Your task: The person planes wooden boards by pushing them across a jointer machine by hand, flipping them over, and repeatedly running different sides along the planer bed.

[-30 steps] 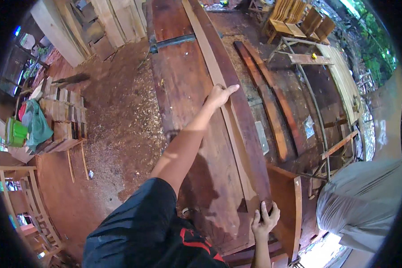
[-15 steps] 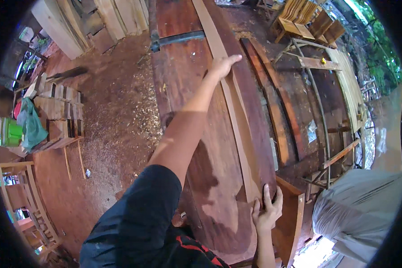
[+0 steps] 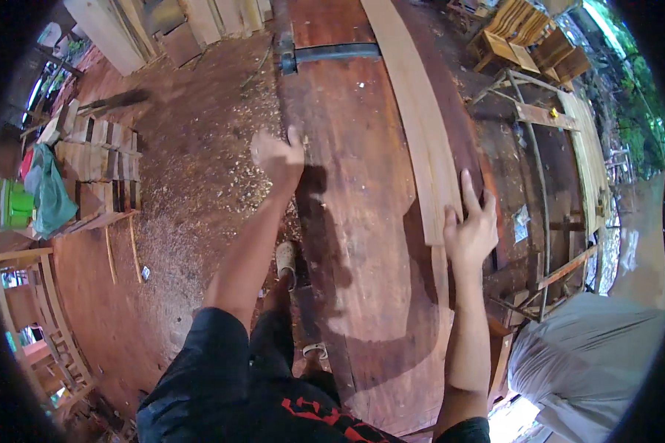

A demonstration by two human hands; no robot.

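Observation:
A long pale wooden plank (image 3: 414,118) lies lengthwise on the reddish-brown wooden bench (image 3: 347,199), with a dark reddish board (image 3: 447,96) along its right side. My right hand (image 3: 471,230) rests at the plank's near end. Its thumb is by the plank's right edge, and its fingers are apart and stretched forward over the dark board. Out over the bench's left edge is my left hand (image 3: 278,153), empty, thumb raised away from loosely bent fingers. It is slightly blurred and touches neither piece of wood.
A dark metal bar (image 3: 338,52) crosses the bench's far part. Shavings litter the floor on the left, near a stack of wood blocks (image 3: 96,159) and a green bucket (image 3: 15,205). At right are a pole frame (image 3: 536,170), wooden chairs (image 3: 513,40) and a grey cloth-covered heap (image 3: 584,362).
My left hand has let go of the wood and swung left past the bench edge. My right hand has moved farther forward. The plank's near end now lies farther away, and more of its face shows.

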